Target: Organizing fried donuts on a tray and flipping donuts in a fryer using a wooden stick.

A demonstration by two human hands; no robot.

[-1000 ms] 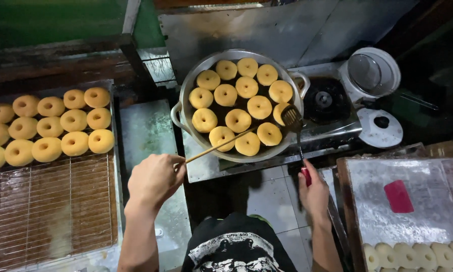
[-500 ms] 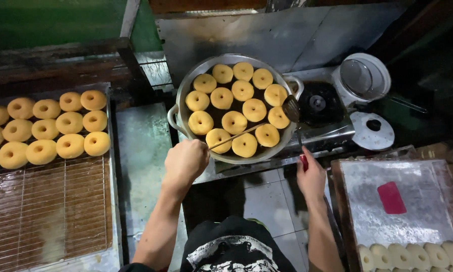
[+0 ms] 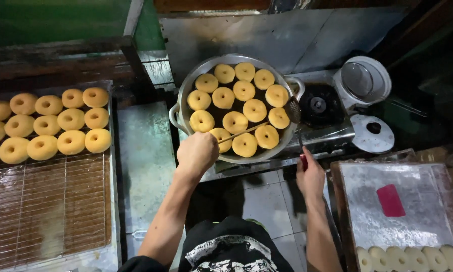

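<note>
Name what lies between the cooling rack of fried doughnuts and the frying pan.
In the head view, a bare metal sheet lies between the cooling rack and frying pan.

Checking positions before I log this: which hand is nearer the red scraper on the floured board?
Right. The right hand grips a skimmer handle just left of the board bearing the red scraper; the left hand is farther left, at the pan's near rim.

Black shirt, white print, bare forearms

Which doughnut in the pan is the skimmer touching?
The rightmost doughnut, at the pan's right edge. The skimmer in the right hand rests against it; the others lie apart.
</note>
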